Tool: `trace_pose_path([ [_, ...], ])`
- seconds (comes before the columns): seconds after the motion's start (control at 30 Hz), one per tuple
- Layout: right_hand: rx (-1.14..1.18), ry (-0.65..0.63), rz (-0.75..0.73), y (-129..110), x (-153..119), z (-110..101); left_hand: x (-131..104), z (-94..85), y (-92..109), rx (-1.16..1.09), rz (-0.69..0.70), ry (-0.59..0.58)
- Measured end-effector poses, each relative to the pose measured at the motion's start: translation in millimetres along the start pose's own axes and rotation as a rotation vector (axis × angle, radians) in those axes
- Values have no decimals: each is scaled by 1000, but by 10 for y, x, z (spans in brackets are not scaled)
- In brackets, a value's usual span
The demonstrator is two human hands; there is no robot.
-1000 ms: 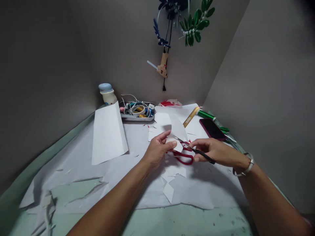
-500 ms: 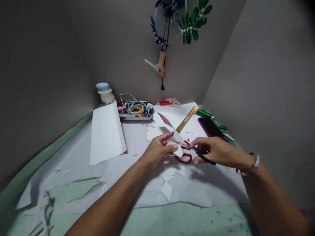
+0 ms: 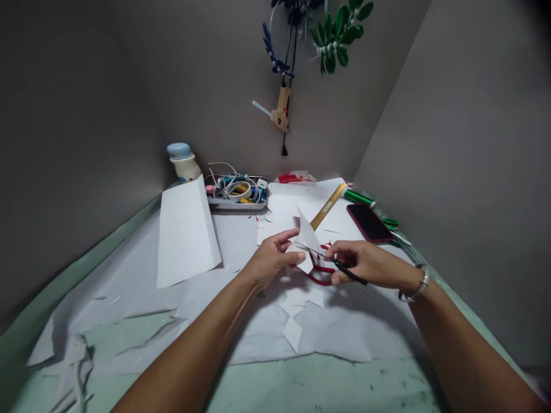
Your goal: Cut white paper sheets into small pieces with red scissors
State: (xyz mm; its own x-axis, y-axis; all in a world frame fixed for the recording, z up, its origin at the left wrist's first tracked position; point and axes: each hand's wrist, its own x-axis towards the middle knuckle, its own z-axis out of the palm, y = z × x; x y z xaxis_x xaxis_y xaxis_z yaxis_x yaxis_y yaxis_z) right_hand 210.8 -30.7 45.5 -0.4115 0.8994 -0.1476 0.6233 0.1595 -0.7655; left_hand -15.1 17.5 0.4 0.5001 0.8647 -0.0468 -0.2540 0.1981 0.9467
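Note:
My left hand pinches a small piece of white paper between thumb and fingers, its upper flap standing up. My right hand grips a pair of black-handled scissors, whose blades point left and meet the paper near my left thumb. Below the blades lie red handles, partly hidden by the paper and my right hand. Nearer to me, cut paper scraps lie on the sheet, among them a kite-shaped one.
A folded white sheet stands at the left, before a blue-capped bottle. Behind are a metal tray of cords and tape and a gold ribbon. A phone lies right. A glue gun hangs on the wall.
Both hands have shifted slightly left with the paper and scissors. The paper's upper flap has turned, so its dark reddish side no longer shows.

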Motion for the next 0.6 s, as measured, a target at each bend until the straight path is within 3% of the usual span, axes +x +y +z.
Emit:
trace_pose_path([
  [0.3, 133, -123, 27, 111, 69, 36, -14, -2, 5, 96, -39, -66],
  [0.5, 222, -52, 33, 120, 138, 136, -40, 20, 26, 104, -83, -46],
  [0.6, 252, 46, 51, 99, 160, 158, -31, 2, 28, 102, -79, -12],
])
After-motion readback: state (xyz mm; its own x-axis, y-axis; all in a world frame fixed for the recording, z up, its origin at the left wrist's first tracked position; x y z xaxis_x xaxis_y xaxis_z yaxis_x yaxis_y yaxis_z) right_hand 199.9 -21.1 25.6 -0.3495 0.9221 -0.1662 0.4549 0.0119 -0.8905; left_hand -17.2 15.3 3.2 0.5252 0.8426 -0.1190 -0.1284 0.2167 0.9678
